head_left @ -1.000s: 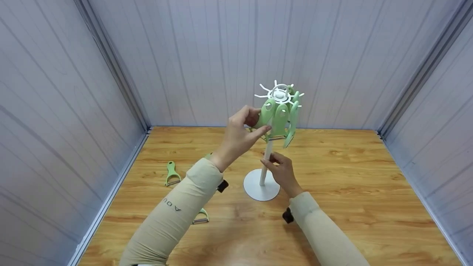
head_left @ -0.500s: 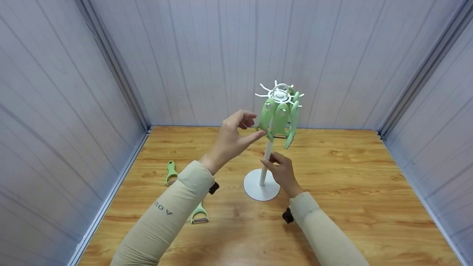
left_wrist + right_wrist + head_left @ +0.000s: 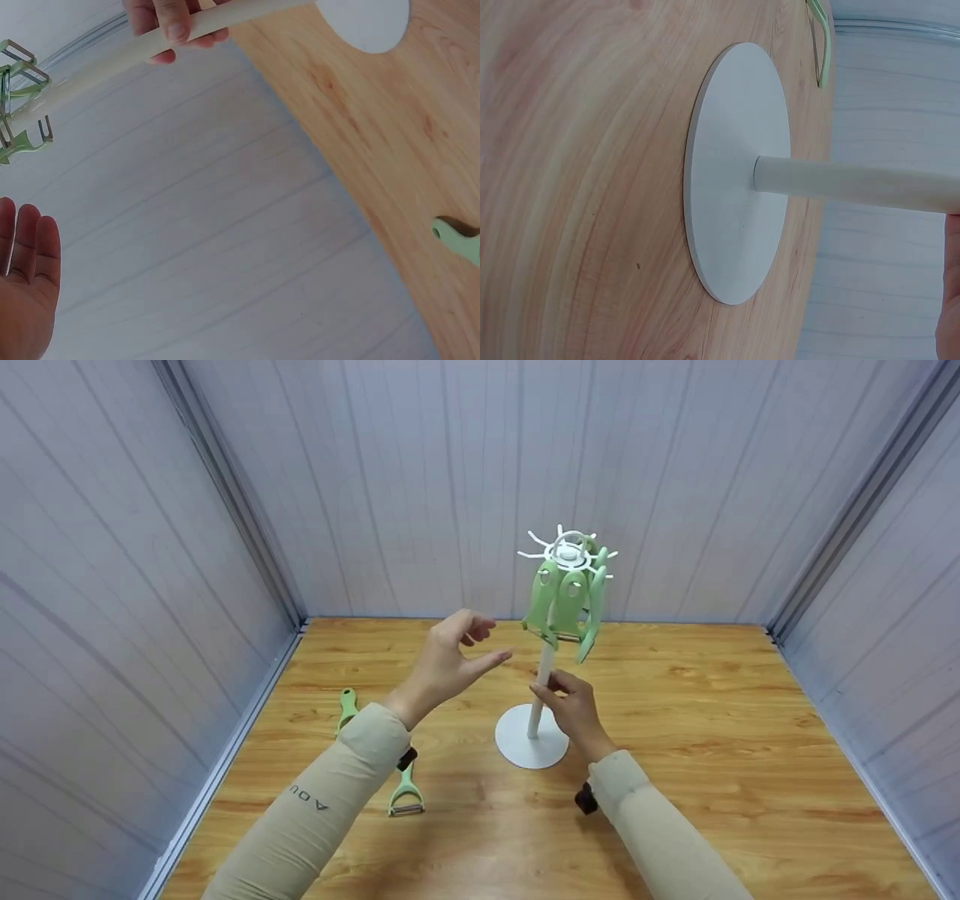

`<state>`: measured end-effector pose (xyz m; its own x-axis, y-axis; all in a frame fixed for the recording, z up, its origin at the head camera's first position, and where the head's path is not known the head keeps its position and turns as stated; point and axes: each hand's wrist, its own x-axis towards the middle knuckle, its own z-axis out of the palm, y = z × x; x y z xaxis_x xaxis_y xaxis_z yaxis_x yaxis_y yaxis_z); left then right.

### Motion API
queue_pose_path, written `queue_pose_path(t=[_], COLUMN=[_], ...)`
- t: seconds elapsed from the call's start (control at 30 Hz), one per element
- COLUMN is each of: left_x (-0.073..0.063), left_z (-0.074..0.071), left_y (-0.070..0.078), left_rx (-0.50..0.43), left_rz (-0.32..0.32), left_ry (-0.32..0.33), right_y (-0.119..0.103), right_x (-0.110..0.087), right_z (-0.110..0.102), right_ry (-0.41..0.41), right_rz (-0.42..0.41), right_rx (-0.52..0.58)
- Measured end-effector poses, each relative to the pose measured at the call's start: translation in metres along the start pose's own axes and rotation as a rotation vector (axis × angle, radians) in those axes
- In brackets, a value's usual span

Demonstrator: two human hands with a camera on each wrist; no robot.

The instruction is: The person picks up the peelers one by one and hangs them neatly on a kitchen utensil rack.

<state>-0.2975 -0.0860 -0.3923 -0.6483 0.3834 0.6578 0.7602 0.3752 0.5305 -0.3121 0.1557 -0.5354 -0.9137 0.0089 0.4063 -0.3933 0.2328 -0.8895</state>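
Observation:
A white stand with a round base (image 3: 517,739) and a ring of hooks (image 3: 568,556) at its top rises from the wooden table. Several green peelers (image 3: 571,600) hang by their handle holes from hooks on its front and right sides. My right hand (image 3: 576,712) grips the pole (image 3: 840,180) between thumb and fingers, below the peelers. To the left of the stand, my left hand (image 3: 446,660) is in the air, empty, thumb apart from its loosely bent fingers. The left wrist view shows that hand (image 3: 26,285) apart from the hanging peelers (image 3: 22,82).
Two green peelers lie on the table at the left: one farther back (image 3: 348,705), partly behind the left sleeve, and one nearer (image 3: 406,793), its handle overlapped by the wrist camera. Pale panel walls (image 3: 480,487) enclose the table at the back and sides.
My left hand has let go of the front-left peeler, which now hangs from its hook, and has drawn back left and down. My right hand stays on the pole.

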Motion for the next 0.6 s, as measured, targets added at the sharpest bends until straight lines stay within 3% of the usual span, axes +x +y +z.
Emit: queue_pose_path(t=[0.33,0.6], left_x=[-0.025,-0.054], left_z=[0.001,-0.005], left_y=[-0.019,-0.032], left_rx=[0.039,0.074], left_rz=[-0.078,-0.216], left_ry=[-0.051,-0.167], right_y=[-0.002,-0.001], right_x=[-0.002,0.0], right_z=[0.0,0.0], right_ry=[0.0,-0.003], right_rz=[0.021,-0.002], right_rx=[0.006,0.031])
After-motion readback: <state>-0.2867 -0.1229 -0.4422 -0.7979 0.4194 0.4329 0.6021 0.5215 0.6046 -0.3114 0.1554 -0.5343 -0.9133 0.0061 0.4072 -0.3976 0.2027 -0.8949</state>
